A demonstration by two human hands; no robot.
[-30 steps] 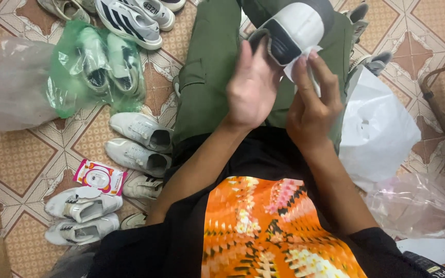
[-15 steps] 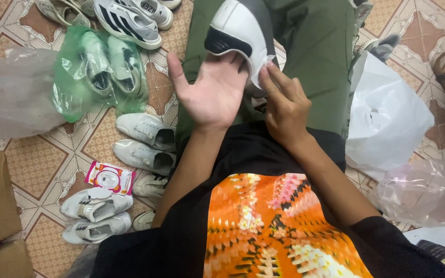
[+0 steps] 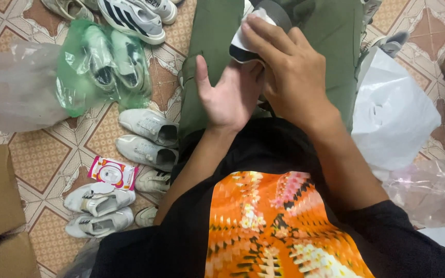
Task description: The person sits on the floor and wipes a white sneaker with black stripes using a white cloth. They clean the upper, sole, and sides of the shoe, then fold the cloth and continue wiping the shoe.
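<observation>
A white and black shoe (image 3: 256,31) rests on the lap, cut off by the top edge. The right hand (image 3: 292,77) covers it, fingers pressed together over its upper. The left hand (image 3: 227,95) lies beneath, palm up, fingers hidden. White shoes (image 3: 148,126) crowd the tiled floor (image 3: 52,159) on the left, near a green bag (image 3: 104,64); a white bag (image 3: 395,113) sits right.
</observation>
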